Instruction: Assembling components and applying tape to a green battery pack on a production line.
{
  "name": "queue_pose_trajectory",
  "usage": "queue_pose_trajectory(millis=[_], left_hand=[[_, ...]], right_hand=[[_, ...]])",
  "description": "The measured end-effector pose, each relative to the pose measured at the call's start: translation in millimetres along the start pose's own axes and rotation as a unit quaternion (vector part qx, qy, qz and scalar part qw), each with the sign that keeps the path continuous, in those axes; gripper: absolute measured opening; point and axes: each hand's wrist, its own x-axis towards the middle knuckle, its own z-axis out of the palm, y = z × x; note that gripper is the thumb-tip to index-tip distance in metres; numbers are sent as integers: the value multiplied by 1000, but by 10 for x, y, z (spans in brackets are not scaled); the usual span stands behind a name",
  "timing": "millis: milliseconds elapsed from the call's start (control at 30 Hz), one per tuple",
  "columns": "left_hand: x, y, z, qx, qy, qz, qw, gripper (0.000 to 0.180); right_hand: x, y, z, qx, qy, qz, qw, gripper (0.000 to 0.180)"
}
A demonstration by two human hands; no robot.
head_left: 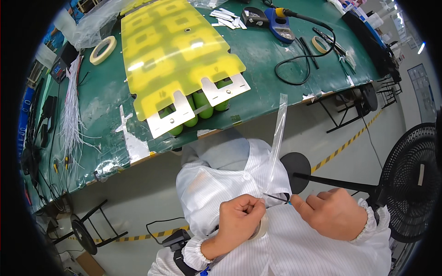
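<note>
Over my lap, my left hand (240, 218) is closed with thumb and fingers pinched, holding a roll of tape (262, 229) that shows partly behind it. A long strip of clear tape (276, 138) reaches from near these fingers up toward the table edge. My right hand (334, 212) is closed on a thin dark tool with a bit of blue at its grip (277, 198); its exact kind I cannot make out. The tool's tip meets or nearly meets the strip's lower end. On the table, a battery pack (179, 50) with green cells lies under a yellow sheet.
The green table (258, 108) carries tape rolls (103, 50), white wires (72, 110), white strips (228, 18) and a soldering iron in a blue stand (280, 25). A black fan (410, 184) stands close on my right. Stools (84, 234) are at the lower left and farther right.
</note>
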Motion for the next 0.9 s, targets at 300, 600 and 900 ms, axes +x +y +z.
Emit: queue_pose_trajectory(millis=[300, 600, 900], left_hand=[[21, 11, -135, -93, 11, -38, 995, 8], [-17, 116, -149, -119, -23, -74, 990, 8], [-51, 48, -30, -62, -18, -35, 997, 10]], right_hand=[[17, 264, 255, 119, 78, -10, 990, 33], [342, -10, 1042, 368, 236, 52, 898, 23], [334, -68, 1026, 294, 224, 51, 928, 25]])
